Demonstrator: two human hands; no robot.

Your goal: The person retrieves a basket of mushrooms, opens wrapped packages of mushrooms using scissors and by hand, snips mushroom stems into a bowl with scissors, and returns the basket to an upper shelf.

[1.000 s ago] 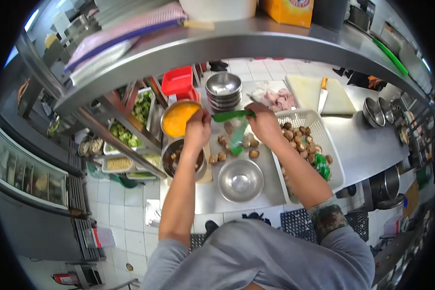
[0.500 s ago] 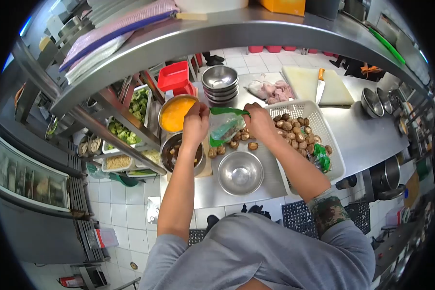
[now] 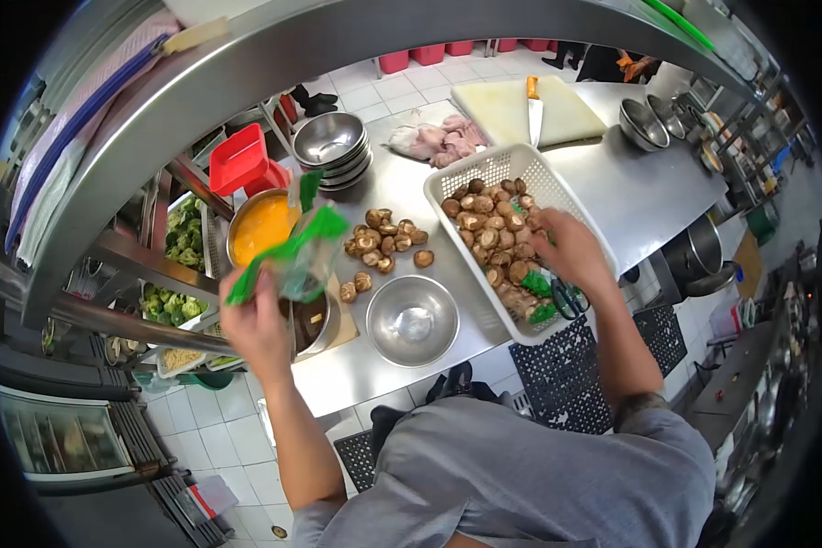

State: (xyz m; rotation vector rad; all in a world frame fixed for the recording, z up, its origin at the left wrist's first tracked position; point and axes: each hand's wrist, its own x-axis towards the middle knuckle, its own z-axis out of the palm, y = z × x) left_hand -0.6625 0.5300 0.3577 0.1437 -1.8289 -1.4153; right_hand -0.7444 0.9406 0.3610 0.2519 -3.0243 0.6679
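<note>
My left hand (image 3: 254,315) grips a clear plastic bag with green edges (image 3: 306,260), held up over the left end of the steel table. My right hand (image 3: 571,245) is over the white perforated basket (image 3: 519,333), its fingers apart and pointing down at the brown mushrooms (image 3: 491,219) inside. Green plastic scraps (image 3: 537,283) and dark-handled scissors (image 3: 568,300) lie at the basket's near end. More mushrooms (image 3: 379,239) are heaped on the table between my hands. A steel bowl (image 3: 413,321) stands in front of them.
A pot of orange liquid (image 3: 263,228) and a dark-filled pot stand at left, beside stacked steel bowls (image 3: 331,142). Raw meat (image 3: 443,139) lies near a cutting board (image 3: 493,100) with an orange-handled knife (image 3: 534,114). A steel shelf (image 3: 356,50) crosses overhead.
Both hands were at the bag; my right hand has left it and moved right to the basket. My left hand has carried the bag left and nearer. The view has shifted right.
</note>
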